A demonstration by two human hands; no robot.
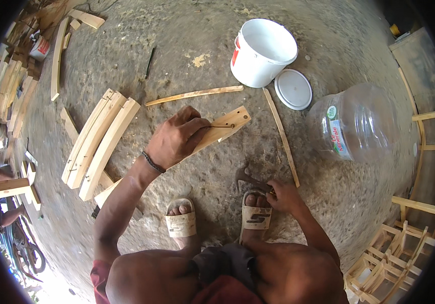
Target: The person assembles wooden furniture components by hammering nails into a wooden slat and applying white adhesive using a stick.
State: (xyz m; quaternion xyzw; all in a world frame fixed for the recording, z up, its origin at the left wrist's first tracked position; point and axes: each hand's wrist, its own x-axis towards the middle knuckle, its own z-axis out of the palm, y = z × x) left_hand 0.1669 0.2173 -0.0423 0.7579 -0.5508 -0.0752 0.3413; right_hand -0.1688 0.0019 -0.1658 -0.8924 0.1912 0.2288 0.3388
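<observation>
My left hand (173,138) is closed over a light wooden board (237,118), thumb and fingers pinching a thin nail (221,126) close to the board's far end. A few dark nail heads or holes mark that end. The board slants from beneath my left forearm toward the far right, its middle partly hidden by my hand. Low on the right, beside my sandalled foot, my right hand (283,196) grips a claw hammer (249,179) by its handle. The hammer's dark head points left, well apart from the board.
Several curved wooden pieces (101,139) lie side by side at left. Thin wood strips (282,134) rest on the rough floor near a white bucket (263,53), its lid (293,89) and a large clear plastic bottle (354,123). Wooden frames (392,261) stand at lower right.
</observation>
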